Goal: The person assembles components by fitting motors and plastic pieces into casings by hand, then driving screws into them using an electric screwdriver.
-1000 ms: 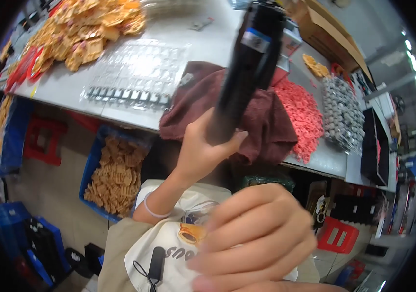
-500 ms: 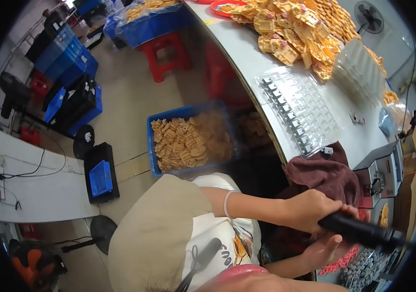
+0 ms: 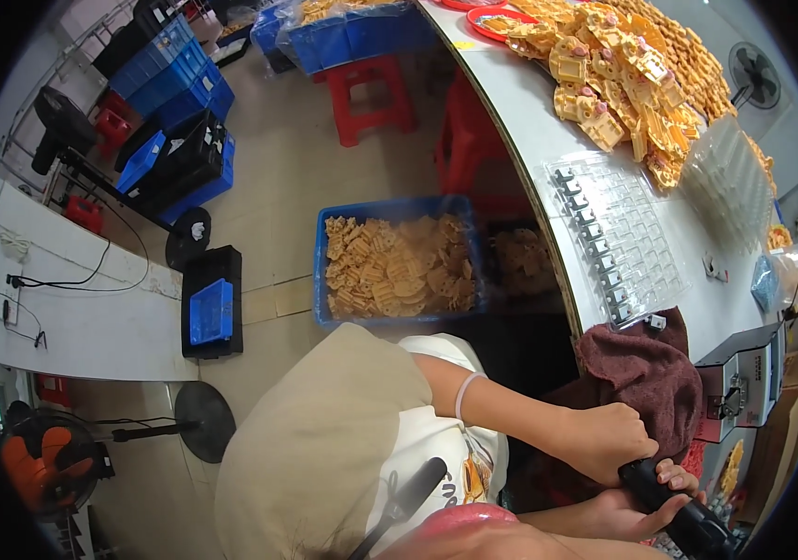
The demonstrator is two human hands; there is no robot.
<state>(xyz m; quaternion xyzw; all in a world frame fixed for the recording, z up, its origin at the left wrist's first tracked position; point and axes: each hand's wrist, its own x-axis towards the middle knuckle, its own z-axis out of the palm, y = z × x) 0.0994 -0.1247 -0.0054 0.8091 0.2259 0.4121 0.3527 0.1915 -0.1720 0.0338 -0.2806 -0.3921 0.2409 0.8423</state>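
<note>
Both my hands are at a black cylindrical tool (image 3: pixel 688 513) that slants down toward the lower right edge. My left hand (image 3: pixel 611 444), with a pale band on its wrist, is closed in a fist at the tool's upper end. Lower down, my right hand (image 3: pixel 646 509) has its fingers and thumb wrapped round the tool's body. The tool's far end runs into the dark rim, and its exact kind is unclear. Just beyond my left hand, a maroon cloth (image 3: pixel 646 383) hangs over the table's edge.
The white table (image 3: pixel 529 140) bears a heap of yellow-orange plastic parts (image 3: pixel 623 84), clear trays (image 3: pixel 618 238) and a small machine (image 3: pixel 744 383). On the floor is a blue crate (image 3: pixel 324 313) of similar parts. Red stools (image 3: pixel 371 93) and an orange-bladed fan (image 3: pixel 49 462) stand around.
My view has shifted, so the surroundings sit farther right. The tool has come down lower in view, and my right hand's fingers have closed round it; its thumb stood raised before.
</note>
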